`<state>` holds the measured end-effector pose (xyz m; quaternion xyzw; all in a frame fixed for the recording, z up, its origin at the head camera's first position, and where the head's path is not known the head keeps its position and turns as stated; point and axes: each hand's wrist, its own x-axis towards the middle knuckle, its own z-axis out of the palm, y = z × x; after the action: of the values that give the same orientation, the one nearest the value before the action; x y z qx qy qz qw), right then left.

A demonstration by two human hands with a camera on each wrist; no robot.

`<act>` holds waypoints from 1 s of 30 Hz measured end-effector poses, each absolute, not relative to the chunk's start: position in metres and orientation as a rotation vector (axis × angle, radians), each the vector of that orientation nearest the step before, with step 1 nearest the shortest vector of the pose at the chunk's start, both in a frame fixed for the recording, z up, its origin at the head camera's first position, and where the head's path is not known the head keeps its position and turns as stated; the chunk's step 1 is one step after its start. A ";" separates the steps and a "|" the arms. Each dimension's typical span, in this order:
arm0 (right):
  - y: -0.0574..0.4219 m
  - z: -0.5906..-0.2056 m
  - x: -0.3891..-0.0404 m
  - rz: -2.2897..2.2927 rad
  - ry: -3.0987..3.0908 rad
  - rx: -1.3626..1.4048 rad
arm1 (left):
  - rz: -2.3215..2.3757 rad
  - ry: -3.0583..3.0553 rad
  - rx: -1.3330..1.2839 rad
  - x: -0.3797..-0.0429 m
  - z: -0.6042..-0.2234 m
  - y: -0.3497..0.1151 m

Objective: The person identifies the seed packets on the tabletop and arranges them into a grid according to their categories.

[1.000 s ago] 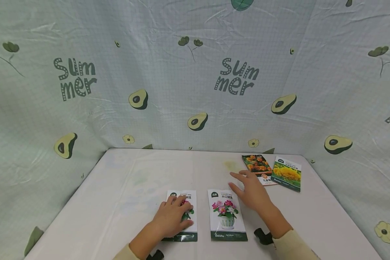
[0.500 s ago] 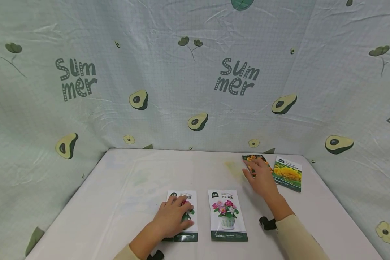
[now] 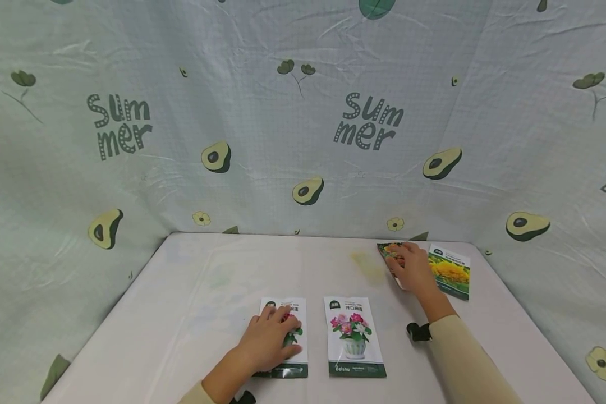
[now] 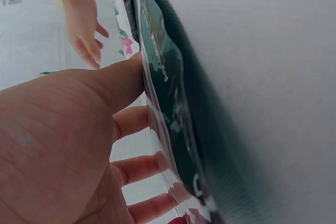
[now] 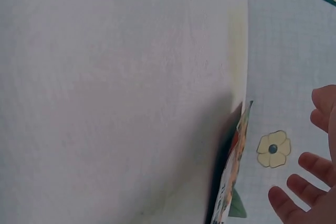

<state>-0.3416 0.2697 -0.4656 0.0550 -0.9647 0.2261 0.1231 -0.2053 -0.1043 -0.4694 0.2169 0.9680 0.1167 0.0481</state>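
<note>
My left hand [image 3: 265, 341] rests on a seed packet [image 3: 294, 370] with pink flowers, fingers spread. In the left wrist view, thumb and fingertips touch the face of that packet [image 4: 167, 72]. Beside it lies a matching seed packet [image 3: 354, 336] showing pink flowers in a striped pot. My right hand [image 3: 416, 274] hovers over the orange-flower seed packet [image 3: 385, 248] at the back right and covers most of it. In the right wrist view its fingers are spread and apart from this packet [image 5: 231, 177].
A yellow-flower seed packet [image 3: 451, 274] lies just right of my right hand. The white table [image 3: 207, 292] ends at a curtain [image 3: 262, 112] printed with avocados. Black wrist-camera pieces [image 3: 418, 332] sit below the wrists.
My right hand has moved right and away from me, from beside the orange-flower packet to over it. The left hand has stayed on its packet.
</note>
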 end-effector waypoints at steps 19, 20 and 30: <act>0.294 -0.481 -0.376 0.686 -2.977 0.221 | 0.376 2.935 0.645 -0.204 -0.469 -0.104; 0.295 -0.481 -0.377 0.672 -2.988 0.216 | 0.376 2.934 0.644 -0.203 -0.469 -0.104; 0.302 -0.486 -0.387 0.582 -3.073 0.231 | 0.384 2.936 0.651 -0.203 -0.467 -0.103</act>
<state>-0.3872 0.3023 -0.4860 0.0735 -0.9798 0.1857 0.0027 -0.2030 -0.1026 -0.4671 0.2144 0.9670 0.1264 0.0549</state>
